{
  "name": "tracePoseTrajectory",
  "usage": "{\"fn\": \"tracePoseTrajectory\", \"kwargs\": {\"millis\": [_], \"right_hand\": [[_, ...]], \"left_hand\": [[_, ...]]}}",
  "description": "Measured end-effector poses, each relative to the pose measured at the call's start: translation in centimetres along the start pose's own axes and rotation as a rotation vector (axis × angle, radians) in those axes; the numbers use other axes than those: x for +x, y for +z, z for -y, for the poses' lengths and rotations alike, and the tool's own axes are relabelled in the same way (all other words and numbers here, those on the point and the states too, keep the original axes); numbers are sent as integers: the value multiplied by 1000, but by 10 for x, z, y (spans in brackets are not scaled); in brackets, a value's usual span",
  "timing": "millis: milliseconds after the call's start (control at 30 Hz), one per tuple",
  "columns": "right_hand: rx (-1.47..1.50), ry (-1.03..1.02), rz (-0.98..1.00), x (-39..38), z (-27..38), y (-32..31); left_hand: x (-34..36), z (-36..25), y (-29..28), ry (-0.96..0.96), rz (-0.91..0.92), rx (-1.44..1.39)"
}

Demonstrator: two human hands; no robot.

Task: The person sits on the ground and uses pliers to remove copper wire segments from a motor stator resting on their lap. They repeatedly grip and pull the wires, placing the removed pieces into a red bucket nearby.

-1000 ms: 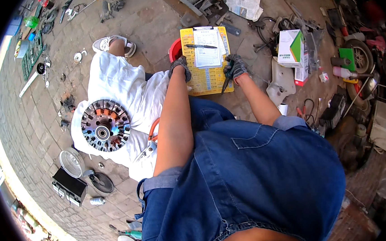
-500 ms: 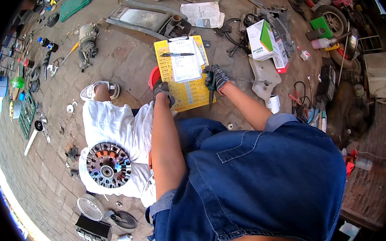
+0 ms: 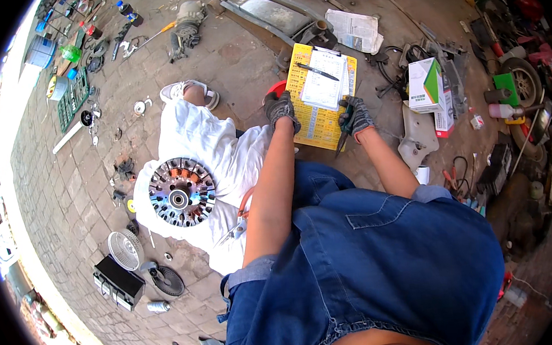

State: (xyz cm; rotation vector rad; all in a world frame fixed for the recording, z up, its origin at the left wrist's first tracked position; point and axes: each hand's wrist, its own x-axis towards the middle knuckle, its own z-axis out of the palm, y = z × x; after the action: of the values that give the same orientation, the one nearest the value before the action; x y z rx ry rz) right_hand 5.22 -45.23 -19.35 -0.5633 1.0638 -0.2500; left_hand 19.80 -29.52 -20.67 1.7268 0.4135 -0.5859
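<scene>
A yellow clipboard [image 3: 314, 124] with white papers [image 3: 329, 90] under its clip is in front of me, and a dark pen [image 3: 318, 72] lies across the papers. My left hand [image 3: 281, 112], in a grey glove, is closed on the board's left edge. By the lower right edge, my gloved right hand [image 3: 356, 117] grips a dark pointed tool [image 3: 343, 138], its tip angled down over the board; its kind is unclear. Left of my left arm, a round motor stator [image 3: 182, 194] with copper windings and a central bearing rests on a white cloth [image 3: 185, 134].
A red bowl-like thing [image 3: 275, 91] shows behind my left hand. White-green boxes [image 3: 426, 86] stand at right, near a wheel [image 3: 520, 82]. A metal frame [image 3: 270, 14] and newspaper [image 3: 354, 31] lie beyond the board. Lower left are a black box [image 3: 118, 282] and a white basket [image 3: 126, 249].
The view has turned, so the clipboard, hands and floor items appear farther right and the stator higher. Both hands keep their places at the clipboard, with the pointed tool still in my right.
</scene>
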Motion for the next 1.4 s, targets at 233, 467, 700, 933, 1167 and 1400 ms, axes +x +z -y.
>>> {"fn": "tracePoseTrajectory", "kwargs": {"millis": [233, 467, 700, 933, 1167, 1400], "right_hand": [[113, -78, -8, 19, 26, 36], [169, -195, 10, 90, 50, 65], [180, -177, -25, 127, 57, 99], [152, -97, -12, 149, 65, 110], [168, -78, 25, 165, 82, 119], [15, -108, 6, 157, 99, 135]], "left_hand": [[8, -9, -1, 188, -185, -57], [-5, -13, -5, 247, -233, -17], [-35, -9, 10, 235, -153, -163], [-104, -36, -28, 122, 414, -567], [-146, -66, -113, 132, 635, -669], [-182, -66, -183, 132, 608, -669]]}}
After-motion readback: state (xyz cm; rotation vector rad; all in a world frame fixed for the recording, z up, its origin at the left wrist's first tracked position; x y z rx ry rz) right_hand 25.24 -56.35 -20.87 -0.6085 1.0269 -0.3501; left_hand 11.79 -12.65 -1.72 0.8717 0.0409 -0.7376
